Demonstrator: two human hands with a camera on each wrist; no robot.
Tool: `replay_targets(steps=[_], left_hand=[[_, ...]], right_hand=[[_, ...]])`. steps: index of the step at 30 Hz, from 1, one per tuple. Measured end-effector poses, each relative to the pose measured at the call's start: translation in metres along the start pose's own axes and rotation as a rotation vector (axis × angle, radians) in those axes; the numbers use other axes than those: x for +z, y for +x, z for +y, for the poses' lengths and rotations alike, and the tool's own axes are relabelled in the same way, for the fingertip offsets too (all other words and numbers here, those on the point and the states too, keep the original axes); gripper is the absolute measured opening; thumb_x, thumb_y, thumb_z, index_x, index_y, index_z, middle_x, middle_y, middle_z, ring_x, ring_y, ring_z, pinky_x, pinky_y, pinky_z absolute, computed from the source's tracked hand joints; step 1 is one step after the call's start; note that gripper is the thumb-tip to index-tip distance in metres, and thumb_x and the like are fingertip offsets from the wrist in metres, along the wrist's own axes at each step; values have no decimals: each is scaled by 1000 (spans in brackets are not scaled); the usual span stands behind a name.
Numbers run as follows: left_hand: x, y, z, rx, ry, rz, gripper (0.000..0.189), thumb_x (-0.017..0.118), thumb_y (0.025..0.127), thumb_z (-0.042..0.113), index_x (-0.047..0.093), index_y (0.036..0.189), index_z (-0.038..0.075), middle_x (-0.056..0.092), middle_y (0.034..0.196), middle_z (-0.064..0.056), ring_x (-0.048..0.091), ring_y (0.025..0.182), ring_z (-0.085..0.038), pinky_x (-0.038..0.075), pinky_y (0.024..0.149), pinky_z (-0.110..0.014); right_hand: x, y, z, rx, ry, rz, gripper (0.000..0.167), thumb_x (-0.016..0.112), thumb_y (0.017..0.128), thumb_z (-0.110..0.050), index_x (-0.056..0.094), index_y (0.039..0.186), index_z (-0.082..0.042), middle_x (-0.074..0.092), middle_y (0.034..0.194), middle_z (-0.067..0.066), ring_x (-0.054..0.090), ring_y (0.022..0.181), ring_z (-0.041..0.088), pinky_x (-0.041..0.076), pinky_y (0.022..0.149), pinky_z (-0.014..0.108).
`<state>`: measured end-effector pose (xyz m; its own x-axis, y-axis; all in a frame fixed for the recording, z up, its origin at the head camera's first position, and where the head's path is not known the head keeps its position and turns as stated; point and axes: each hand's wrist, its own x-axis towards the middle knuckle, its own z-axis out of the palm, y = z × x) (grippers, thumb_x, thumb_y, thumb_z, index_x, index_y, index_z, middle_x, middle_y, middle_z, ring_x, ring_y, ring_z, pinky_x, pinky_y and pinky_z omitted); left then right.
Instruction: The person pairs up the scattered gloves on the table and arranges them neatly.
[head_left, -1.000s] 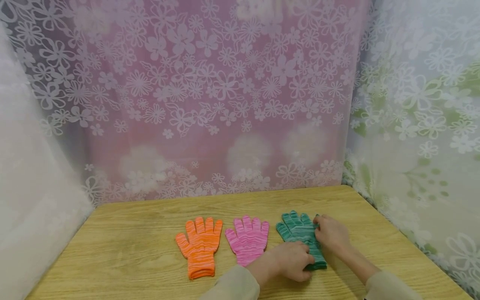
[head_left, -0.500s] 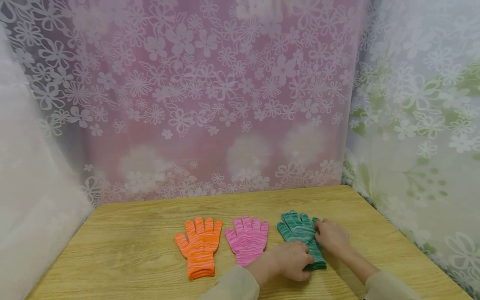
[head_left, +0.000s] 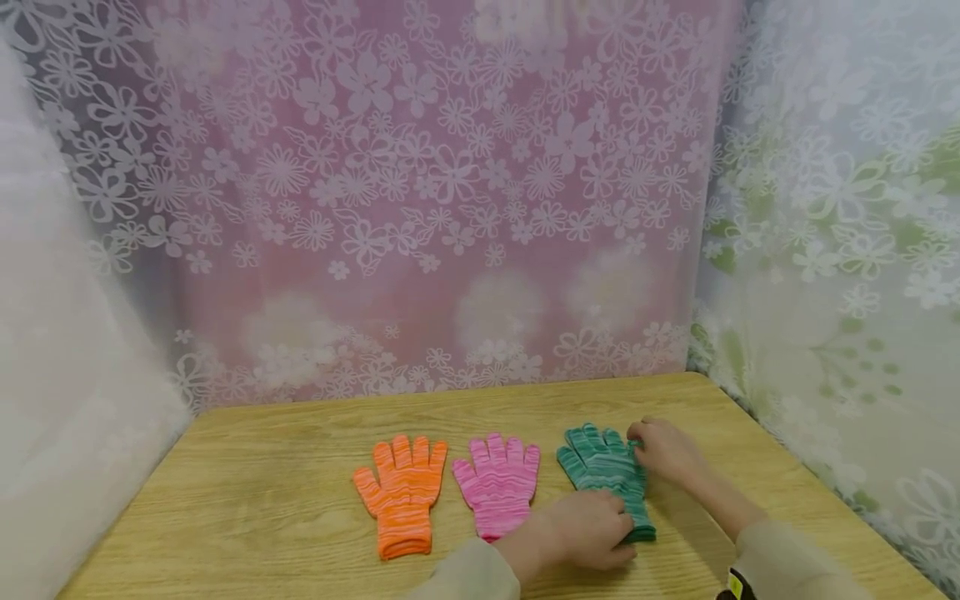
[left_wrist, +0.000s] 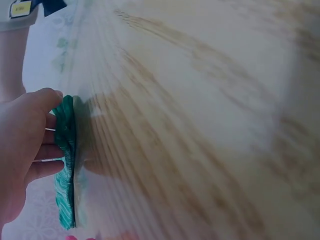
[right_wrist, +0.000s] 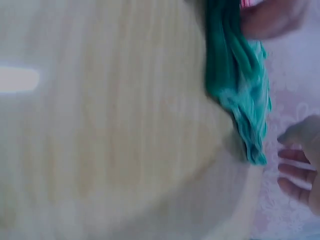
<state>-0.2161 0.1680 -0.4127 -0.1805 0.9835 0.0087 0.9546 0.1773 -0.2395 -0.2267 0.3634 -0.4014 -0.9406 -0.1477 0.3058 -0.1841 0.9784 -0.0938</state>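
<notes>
A green striped knit glove point(head_left: 611, 471) lies flat on the table at the right of the head view, its fingers pointing away from me. My left hand point(head_left: 581, 529) rests on its lower part near the cuff. In the left wrist view, the fingertips and thumb of the left hand point(left_wrist: 25, 145) touch the glove's upper surface. My right hand point(head_left: 670, 452) is at the glove's outer finger. The right wrist view puts that right hand point(right_wrist: 302, 160) slightly apart from the green glove point(right_wrist: 250, 110), with loosely bent fingers. A pink glove point(head_left: 497, 483) lies left of the green one, its cuff partly behind my left wrist.
An orange glove point(head_left: 405, 496) lies flat farther left. All three gloves form a row on the wood-grain table point(head_left: 247, 492). Flower-patterned curtains point(head_left: 450, 208) stand behind the table and along both sides.
My right hand has lifted slightly off the green glove's outer finger. My left hand has shifted a little to the right along the cuff. The orange and pink gloves stay in place.
</notes>
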Motion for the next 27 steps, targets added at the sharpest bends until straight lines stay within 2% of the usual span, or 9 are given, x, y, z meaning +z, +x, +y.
replay_targets(steps=[4,7,13,20,23,27], left_hand=[[4,-1,1,40,73,32,26,45,95,42,63,96,24,53,84,12,51,82,-2,42,77,-16],[7,-2,2,71,117,45,25,45,95,42,62,96,24,53,84,12,51,82,-2,42,75,-15],[7,-3,2,74,134,42,26,45,94,44,62,96,25,53,87,12,50,81,-3,42,74,-15],[5,-5,3,74,121,32,25,46,93,46,62,95,25,52,86,12,48,80,-3,42,70,-15],[4,-5,3,71,115,17,25,46,93,45,61,96,26,53,87,12,49,81,-2,42,73,-15],[3,-5,2,65,116,8,25,46,93,46,61,97,26,53,89,12,49,84,-2,41,75,-15]], right_hand=[[-3,11,9,-141,15,-59,12,67,79,-1,67,90,-7,60,85,3,59,78,25,49,62,33],[-3,19,12,-189,25,-105,13,67,80,-2,68,92,-7,62,89,4,60,81,25,48,63,32],[-1,33,15,-188,33,-179,14,65,82,-2,68,96,-5,63,94,8,60,87,29,49,68,37],[8,42,15,-215,-24,-175,17,66,81,-2,68,97,-4,64,96,10,60,92,33,48,77,45],[14,44,14,-227,-70,-178,18,66,79,-2,69,96,-6,64,94,9,60,90,32,48,76,44],[19,45,13,-210,-85,-173,17,66,78,-2,69,94,-7,62,90,7,59,83,28,48,67,40]])
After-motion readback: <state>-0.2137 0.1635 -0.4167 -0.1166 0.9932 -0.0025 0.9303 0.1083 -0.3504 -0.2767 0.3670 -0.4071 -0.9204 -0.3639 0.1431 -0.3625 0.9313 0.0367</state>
